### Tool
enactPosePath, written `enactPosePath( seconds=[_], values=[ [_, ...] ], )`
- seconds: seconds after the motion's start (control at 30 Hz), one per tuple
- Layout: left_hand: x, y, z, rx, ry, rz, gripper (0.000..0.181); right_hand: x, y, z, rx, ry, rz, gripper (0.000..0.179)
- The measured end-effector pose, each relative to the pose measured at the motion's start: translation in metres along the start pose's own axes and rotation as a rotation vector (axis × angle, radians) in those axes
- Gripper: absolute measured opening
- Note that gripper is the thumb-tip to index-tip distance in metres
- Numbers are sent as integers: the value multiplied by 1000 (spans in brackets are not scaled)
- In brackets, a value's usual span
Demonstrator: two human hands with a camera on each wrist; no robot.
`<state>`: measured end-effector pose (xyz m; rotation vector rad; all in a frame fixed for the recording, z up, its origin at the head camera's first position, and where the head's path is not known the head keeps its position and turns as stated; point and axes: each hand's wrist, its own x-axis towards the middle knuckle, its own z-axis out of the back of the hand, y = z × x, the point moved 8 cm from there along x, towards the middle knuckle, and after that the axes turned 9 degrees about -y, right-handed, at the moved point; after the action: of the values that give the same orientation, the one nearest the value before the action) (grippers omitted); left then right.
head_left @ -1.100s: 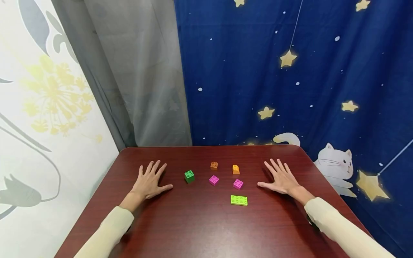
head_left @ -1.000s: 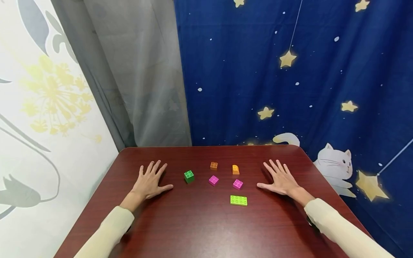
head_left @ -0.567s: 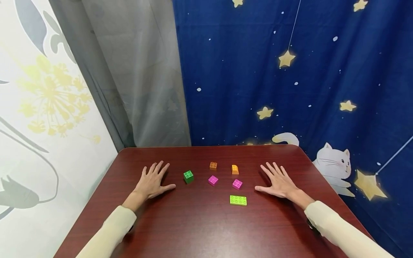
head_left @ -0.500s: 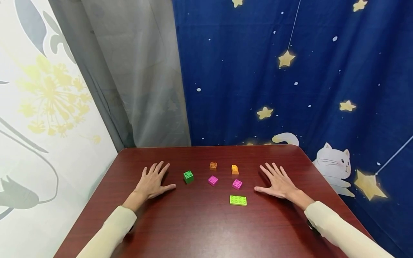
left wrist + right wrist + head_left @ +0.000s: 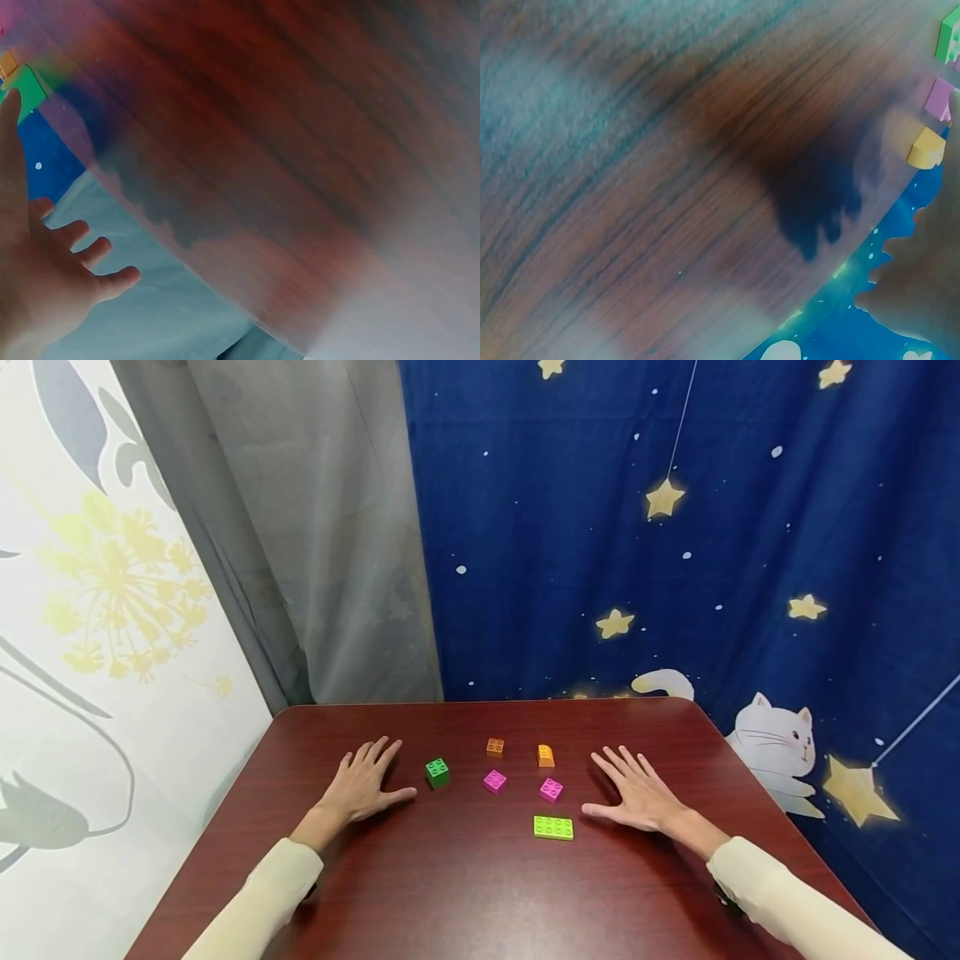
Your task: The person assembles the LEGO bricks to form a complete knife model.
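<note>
My left hand [image 5: 358, 787], fingers spread and holding nothing, hovers palm down at the left of the table, its thumb nearest the green toy brick [image 5: 437, 773]. On the right my right hand [image 5: 636, 796] is likewise spread, its thumb pointing at a lime brick [image 5: 553, 827] with two rows of studs. Between the hands lie two magenta bricks [image 5: 495, 782], an orange brick [image 5: 495, 747] and a yellow-orange brick [image 5: 546, 756] with a curved top. In the right wrist view the yellow-orange brick [image 5: 927, 148] shows past the right hand [image 5: 919, 281].
The bricks lie apart on a dark red wooden table [image 5: 450, 893]. Behind its far edge hang a grey curtain [image 5: 360, 543] and a blue curtain [image 5: 540, 543] with stars. A white patterned wall [image 5: 112, 735] stands at the left.
Both hands have shifted inward: the left toward the right, the right toward the left and slightly nearer the body. The bricks stay where they were on the table.
</note>
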<state>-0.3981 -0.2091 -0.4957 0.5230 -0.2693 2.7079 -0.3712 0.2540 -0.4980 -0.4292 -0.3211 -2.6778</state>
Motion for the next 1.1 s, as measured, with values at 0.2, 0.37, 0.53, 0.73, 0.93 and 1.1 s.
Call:
enactPosePath(
  seconds=[0.2, 0.37, 0.53, 0.73, 0.93, 1.1],
  values=[
    [3, -6, 1, -41, -8, -4, 101, -5, 10, -2, 23, 8, 23, 103],
    [5, -9, 2, -91, 0, 7, 100, -7, 20, -2, 41, 13, 45, 103],
    [6, -14, 2, -131, -9, 5, 97, -9, 30, -3, 48, 26, 66, 102],
    [8, -19, -3, -186, 4, 19, 95, -11, 43, -3, 68, 33, 101, 102],
    [11, -25, -6, -230, 22, 14, 94, -11, 51, -2, 80, 19, 134, 101],
    [14, -29, -8, -263, 44, 29, 92, -10, 58, -3, 75, 7, 159, 101]
  ],
)
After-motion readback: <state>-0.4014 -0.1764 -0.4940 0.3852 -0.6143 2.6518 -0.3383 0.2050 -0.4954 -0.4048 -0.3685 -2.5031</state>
